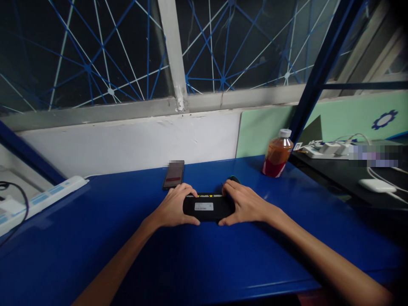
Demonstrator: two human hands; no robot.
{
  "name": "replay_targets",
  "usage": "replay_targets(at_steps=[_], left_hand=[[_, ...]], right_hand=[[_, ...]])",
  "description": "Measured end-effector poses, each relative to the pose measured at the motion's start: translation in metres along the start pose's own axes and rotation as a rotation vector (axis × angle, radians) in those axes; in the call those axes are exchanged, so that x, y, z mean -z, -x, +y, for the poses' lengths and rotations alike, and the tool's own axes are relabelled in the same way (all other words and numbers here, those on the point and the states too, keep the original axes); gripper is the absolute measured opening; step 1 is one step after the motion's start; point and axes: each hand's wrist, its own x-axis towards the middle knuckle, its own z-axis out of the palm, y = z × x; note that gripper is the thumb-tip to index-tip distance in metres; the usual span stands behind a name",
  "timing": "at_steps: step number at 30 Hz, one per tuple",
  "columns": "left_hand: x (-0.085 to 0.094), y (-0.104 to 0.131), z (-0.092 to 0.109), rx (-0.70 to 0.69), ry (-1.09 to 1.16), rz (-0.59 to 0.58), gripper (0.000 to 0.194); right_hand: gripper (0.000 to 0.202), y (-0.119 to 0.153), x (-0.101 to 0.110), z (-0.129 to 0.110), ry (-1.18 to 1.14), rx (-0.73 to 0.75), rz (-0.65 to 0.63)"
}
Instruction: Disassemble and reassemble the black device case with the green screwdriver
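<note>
A flat black box [208, 212] with a white label on its face is held between both hands over the blue table [204, 263]. My left hand [175, 207] grips its left end, thumb at the near edge and fingers at the far edge. The right end is gripped by my right hand [244, 204] in the same way. Yellow and white marks show along the box's far edge. Just beyond my right fingers lies a small dark object [235, 179], partly hidden. A phone [174, 174] lies beyond my left hand.
A bottle of orange-brown drink [278, 154] stands at the table's back right. One white power strip [44, 199] lies along the left edge. On a black surface [321, 170] at the right are another power strip [331, 149], cables and a white adapter [377, 185]. Windows rise behind.
</note>
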Motion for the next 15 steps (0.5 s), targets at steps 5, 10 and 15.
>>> replay_targets(at_steps=[5,10,15], left_hand=[[0.0007,0.0005,-0.0017,-0.023,-0.005,-0.007,0.065],[0.0008,0.0009,-0.0027,-0.044,-0.005,-0.015,0.064],[0.0012,0.0007,-0.0018,-0.047,-0.008,-0.005,0.065]], right_hand=[[0.067,-0.0014,0.0007,0.0002,-0.024,-0.01,-0.02],[0.066,-0.0018,0.0019,-0.0009,-0.037,-0.018,-0.021],[0.065,-0.0004,0.0024,-0.0019,-0.001,-0.026,-0.011]])
